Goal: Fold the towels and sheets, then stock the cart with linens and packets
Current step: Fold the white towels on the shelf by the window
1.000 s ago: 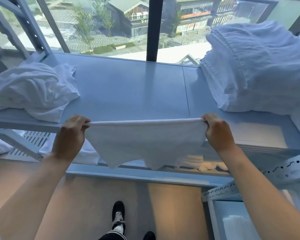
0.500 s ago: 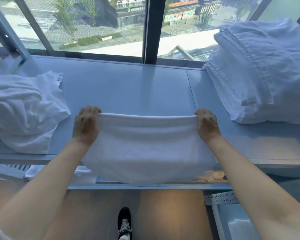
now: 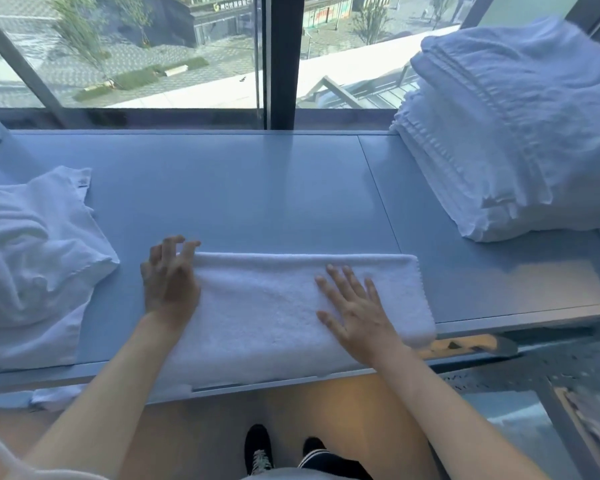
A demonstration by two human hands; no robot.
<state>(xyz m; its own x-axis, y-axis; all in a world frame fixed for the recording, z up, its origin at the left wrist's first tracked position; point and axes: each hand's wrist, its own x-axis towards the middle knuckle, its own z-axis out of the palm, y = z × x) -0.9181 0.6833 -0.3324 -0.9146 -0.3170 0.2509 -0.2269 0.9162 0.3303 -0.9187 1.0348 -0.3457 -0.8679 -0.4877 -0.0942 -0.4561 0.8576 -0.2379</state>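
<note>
Your bench [image 3: 257,188] runs along under the window. On its right end sits a tall stack of folded towels [image 3: 506,133]; on its left, a crumpled white sheet [image 3: 39,258]. The folded towel [image 3: 267,306] lies flat at the near edge before you. Your right hand [image 3: 357,313] presses it with straight, spread fingers, no grip; your left hand [image 3: 170,282] rests loosely open on its left end.

Both flat hands, left hand [image 3: 169,285] and right hand [image 3: 359,315], on folded towel [image 3: 264,306].
</note>
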